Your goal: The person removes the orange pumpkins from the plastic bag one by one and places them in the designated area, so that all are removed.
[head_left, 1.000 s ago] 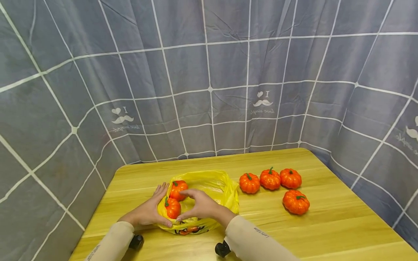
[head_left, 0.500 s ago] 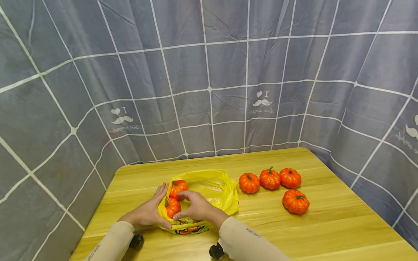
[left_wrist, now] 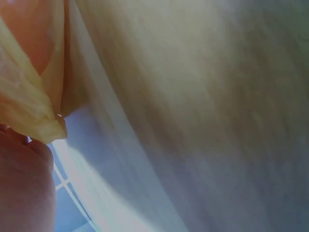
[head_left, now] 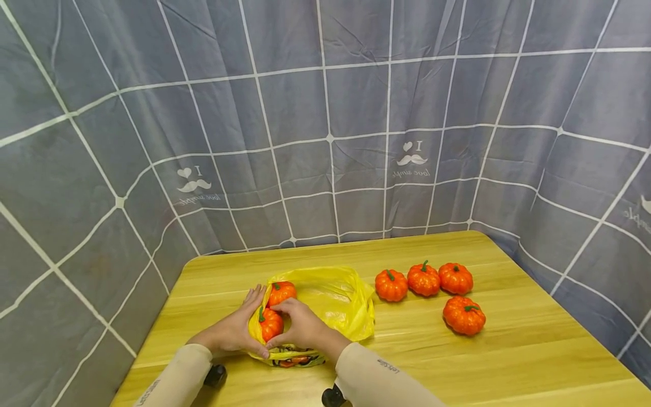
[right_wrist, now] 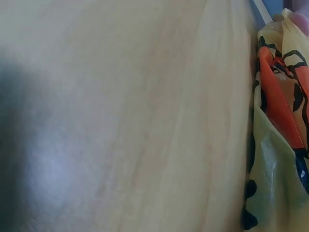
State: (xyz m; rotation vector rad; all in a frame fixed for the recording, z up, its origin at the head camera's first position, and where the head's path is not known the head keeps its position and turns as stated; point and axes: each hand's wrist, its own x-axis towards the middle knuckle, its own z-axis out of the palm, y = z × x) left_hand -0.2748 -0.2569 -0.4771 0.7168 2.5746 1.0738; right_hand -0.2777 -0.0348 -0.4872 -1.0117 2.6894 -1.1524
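Grey curtain [head_left: 325, 102] with a white grid, small hearts and moustache prints hangs behind and to both sides of a yellowish wood-grain bench [head_left: 417, 362]. Left of the middle of the bench lies a thin yellow bag [head_left: 335, 302], its wide mouth facing up, with an orange and black print along its near side. Two orange pumpkins with green stems sit inside against its left wall: the far pumpkin [head_left: 282, 292] and the near pumpkin [head_left: 272, 326], close together.

At the bag's left side, the left hand [head_left: 234, 332] has a wide grip, fingers straight toward the far side and thumb along the near rim. The right hand [head_left: 304, 328] reaches into the bag from the right, its grip curved round the near pumpkin, fingers at the far side and thumb at the near side. Beige sleeves [head_left: 386, 379] cover both forearms.

Right of the bag, on the bench, three pumpkins [head_left: 424, 279] stand in a row, and a fourth pumpkin [head_left: 464, 316] sits nearer, below the row's right end. In the left wrist view, the bag's edge shows just above some fingertips; the rest is blurred.
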